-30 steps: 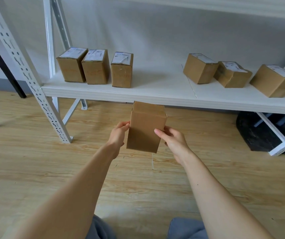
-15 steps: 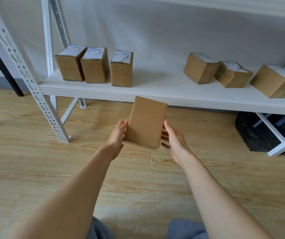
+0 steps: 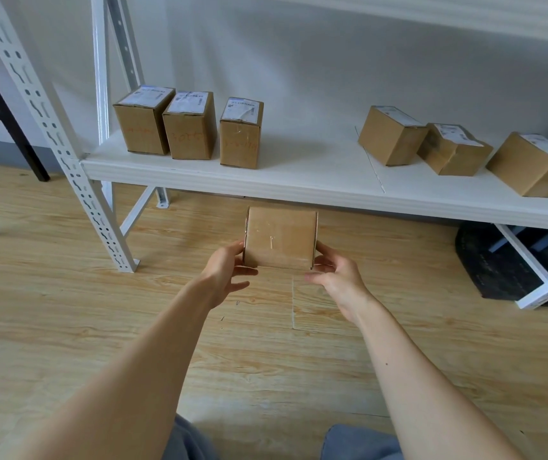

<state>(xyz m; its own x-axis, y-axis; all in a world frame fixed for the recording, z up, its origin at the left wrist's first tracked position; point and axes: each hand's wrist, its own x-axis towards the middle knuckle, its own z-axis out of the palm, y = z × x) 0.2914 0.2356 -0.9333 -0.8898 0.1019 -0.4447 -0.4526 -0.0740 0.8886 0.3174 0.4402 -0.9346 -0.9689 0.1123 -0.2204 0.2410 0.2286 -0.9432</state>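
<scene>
The closed cardboard box [image 3: 279,239] hangs over the floor [image 3: 66,327], its contents hidden. The fingers of the left hand [image 3: 229,270] and right hand [image 3: 335,273] grasp its sides. Beyond the fingers, the shelf [image 3: 299,180] carries three labelled boxes [image 3: 191,127] leftward and more boxes [image 3: 392,137] rightward.

Looks like a small storeroom or parcel depot: white slotted-steel rack [image 3: 38,104], broad white shelf [image 3: 299,180] lined with sealed cardboard cartons [image 3: 190,127] bearing printed shipping labels and handwritten orange marks, bare grey wall [image 3: 332,61] behind, wood-pattern floor [image 3: 66,327] below.
</scene>
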